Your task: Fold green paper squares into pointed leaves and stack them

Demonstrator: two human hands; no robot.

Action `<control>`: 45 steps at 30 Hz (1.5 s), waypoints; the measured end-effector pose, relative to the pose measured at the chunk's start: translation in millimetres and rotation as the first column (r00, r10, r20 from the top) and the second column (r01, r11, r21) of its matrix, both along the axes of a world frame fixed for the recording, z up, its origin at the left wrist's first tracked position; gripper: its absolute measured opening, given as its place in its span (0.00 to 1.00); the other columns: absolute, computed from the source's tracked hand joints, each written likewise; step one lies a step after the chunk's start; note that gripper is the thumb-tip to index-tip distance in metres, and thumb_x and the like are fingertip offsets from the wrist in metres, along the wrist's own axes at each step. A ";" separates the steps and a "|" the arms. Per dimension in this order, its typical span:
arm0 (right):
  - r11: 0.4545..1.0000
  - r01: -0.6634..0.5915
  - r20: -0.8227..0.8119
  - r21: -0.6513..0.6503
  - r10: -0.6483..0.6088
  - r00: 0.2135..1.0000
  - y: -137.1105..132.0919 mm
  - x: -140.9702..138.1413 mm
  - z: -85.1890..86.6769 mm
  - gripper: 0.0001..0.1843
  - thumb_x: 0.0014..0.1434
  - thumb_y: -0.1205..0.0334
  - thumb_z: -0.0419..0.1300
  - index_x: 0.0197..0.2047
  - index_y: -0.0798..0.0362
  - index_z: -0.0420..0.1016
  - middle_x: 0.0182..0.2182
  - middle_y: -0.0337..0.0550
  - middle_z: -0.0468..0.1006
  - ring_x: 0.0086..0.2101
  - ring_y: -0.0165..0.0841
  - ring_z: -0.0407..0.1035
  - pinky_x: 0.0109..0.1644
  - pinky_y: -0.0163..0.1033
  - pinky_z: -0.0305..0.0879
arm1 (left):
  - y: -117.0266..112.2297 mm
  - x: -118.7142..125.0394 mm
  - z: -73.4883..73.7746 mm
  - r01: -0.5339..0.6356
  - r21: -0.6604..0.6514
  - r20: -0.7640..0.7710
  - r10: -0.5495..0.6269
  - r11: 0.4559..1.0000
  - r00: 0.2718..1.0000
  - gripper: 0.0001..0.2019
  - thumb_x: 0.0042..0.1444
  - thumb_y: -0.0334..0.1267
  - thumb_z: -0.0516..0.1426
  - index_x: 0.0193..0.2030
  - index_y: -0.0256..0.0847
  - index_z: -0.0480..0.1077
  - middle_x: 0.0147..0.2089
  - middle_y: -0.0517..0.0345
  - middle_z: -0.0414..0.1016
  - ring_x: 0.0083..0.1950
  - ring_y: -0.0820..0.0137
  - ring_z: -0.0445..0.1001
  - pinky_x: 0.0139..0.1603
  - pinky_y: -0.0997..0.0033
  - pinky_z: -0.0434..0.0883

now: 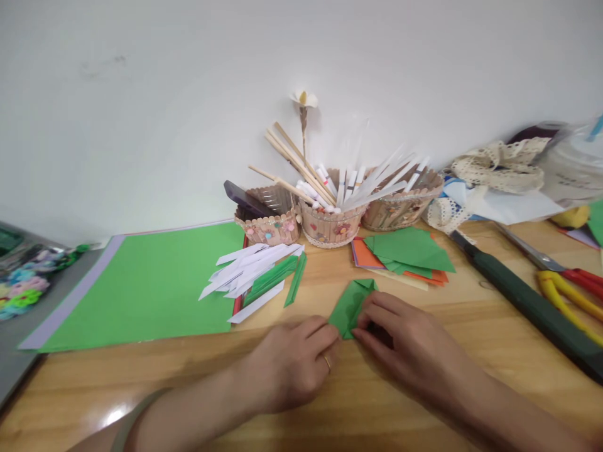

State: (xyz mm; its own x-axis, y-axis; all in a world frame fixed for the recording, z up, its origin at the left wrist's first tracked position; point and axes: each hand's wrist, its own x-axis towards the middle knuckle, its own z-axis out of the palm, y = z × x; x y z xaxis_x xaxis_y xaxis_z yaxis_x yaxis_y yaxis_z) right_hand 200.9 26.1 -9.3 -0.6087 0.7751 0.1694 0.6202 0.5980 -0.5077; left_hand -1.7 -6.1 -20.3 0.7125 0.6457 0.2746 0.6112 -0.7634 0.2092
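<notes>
A small piece of green paper with folded edges lies on the wooden table between my hands. My left hand, with a ring on one finger, has its fingers curled closed at the paper's lower left corner. At the right side, my right hand pinches the paper's edge between thumb and fingers. Just beyond the paper rests a stack of green and orange paper pieces. Folded white paper strips and folded green strips are heaped to the left.
Large green sheets cover the left side. Three decorated baskets holding sticks and pens stand along the wall. On the right lie a dark green tool, scissors with red and yellow handles and lace ribbon.
</notes>
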 end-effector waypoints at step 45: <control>0.975 -0.223 0.122 0.013 0.220 0.968 -13.6 2.8 16.1 0.13 0.59 0.58 0.55 0.46 0.52 0.72 0.38 0.48 0.71 0.39 0.40 0.63 0.41 0.47 0.64 | 2.7 -1.3 -6.0 -0.092 0.171 -0.027 0.098 0.981 0.995 0.11 0.66 0.33 0.44 0.46 0.37 0.66 0.42 0.54 0.72 0.44 0.69 0.71 0.45 0.68 0.71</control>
State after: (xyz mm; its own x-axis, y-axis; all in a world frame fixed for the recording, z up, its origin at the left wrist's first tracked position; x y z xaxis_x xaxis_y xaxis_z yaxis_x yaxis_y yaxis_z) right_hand 203.6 12.5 6.8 -0.7819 0.6147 0.1038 0.5256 0.7396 -0.4204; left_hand -3.0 -3.4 -26.3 0.6612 0.6576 0.3612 0.6876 -0.7237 0.0588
